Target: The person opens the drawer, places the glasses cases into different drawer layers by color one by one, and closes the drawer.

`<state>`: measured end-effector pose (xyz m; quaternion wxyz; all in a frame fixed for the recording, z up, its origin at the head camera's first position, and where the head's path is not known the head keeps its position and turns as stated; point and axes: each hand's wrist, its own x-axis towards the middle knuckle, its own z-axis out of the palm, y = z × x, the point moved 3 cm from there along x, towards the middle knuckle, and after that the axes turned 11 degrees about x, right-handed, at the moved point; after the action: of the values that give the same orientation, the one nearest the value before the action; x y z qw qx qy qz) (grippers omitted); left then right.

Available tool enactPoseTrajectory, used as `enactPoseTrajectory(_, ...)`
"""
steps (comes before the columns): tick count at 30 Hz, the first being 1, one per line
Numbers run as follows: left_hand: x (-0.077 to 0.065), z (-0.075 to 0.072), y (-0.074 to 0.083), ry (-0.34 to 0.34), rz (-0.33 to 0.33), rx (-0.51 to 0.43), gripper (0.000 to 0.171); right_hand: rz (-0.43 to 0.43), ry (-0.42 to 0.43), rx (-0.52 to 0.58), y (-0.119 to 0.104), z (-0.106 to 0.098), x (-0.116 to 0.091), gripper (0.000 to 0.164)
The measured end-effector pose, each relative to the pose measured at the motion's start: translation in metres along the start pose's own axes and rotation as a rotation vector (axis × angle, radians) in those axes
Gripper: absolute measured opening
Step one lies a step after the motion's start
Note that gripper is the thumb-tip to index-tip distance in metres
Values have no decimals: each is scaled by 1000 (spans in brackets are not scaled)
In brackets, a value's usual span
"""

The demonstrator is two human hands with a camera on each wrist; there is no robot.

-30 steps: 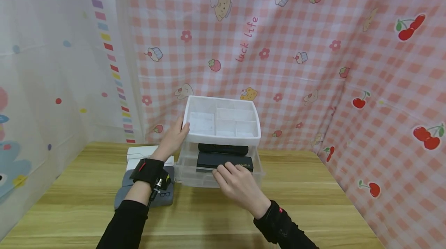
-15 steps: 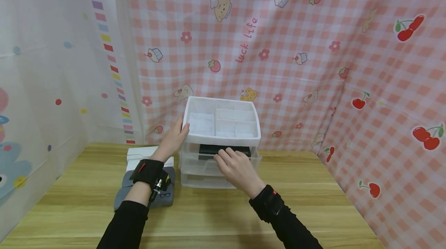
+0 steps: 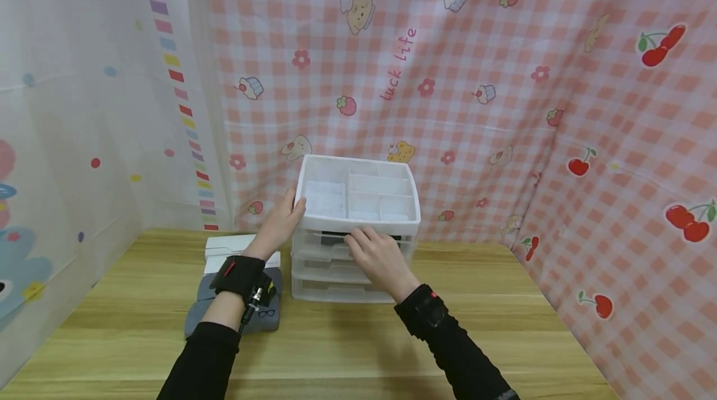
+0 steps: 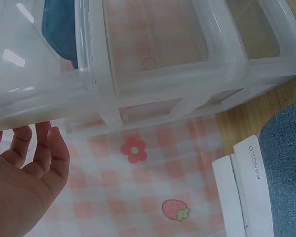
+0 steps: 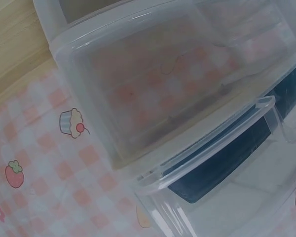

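A white-topped clear plastic drawer organizer (image 3: 358,226) stands on the wooden table, its top divided into compartments. My left hand (image 3: 276,224) grips the organizer's left side near the upper rim, thumb over the edge. In the left wrist view its bent fingers (image 4: 56,153) touch the side wall. My right hand (image 3: 381,262) has its fingers curled at the front of the upper drawer (image 5: 212,147), which protrudes slightly below the white top. Inside that drawer lies a dark box (image 5: 212,173), mostly hidden in the head view. Only bits of the right hand appear in the right wrist view.
Left of the organizer, partly behind my left forearm, sit grey cases (image 3: 263,320), one with a glasses print. A white box (image 3: 229,243) lies behind them. Pink checked cloth (image 3: 358,76) hangs close behind the organizer. Lower drawers (image 3: 336,291) are pushed in.
The upper drawer has slid inward from well pulled out to nearly in, my right hand moving back with it. The dark box has gone under the white top. My left hand stays put.
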<state>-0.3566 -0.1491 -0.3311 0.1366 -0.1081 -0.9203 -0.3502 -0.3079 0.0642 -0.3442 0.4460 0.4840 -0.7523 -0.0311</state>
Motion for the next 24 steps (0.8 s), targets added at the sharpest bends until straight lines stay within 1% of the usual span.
enactPoseTrajectory(5,1,2,1,8,12,-1,33,32,-28,-16,4,5,-2,29)
enactPoseTrajectory(9,2,2,1,9,19,12,34,35,-34,-26,5,6,-3,17)
enactPoseTrajectory(11,2,3,1,0,10,-6,35,53,-9,21,6,4,-3,13)
enactPoseTrajectory(13,2,2,0,-8,1,-14,36,92,32,104,9,2,-2,14)
enactPoseTrajectory(15,1,2,0,-11,-5,-19,36,158,89,201,16,-1,-2,13)
enactPoseTrajectory(17,0,0,1,-6,-1,-9,36,245,150,300,26,-6,-2,11)
enactPoseTrajectory(21,0,0,1,4,8,1,35,451,254,395,54,-17,-4,12)
enactPoseTrajectory(24,0,0,1,2,-3,-6,36,634,280,446,77,-23,-7,19)
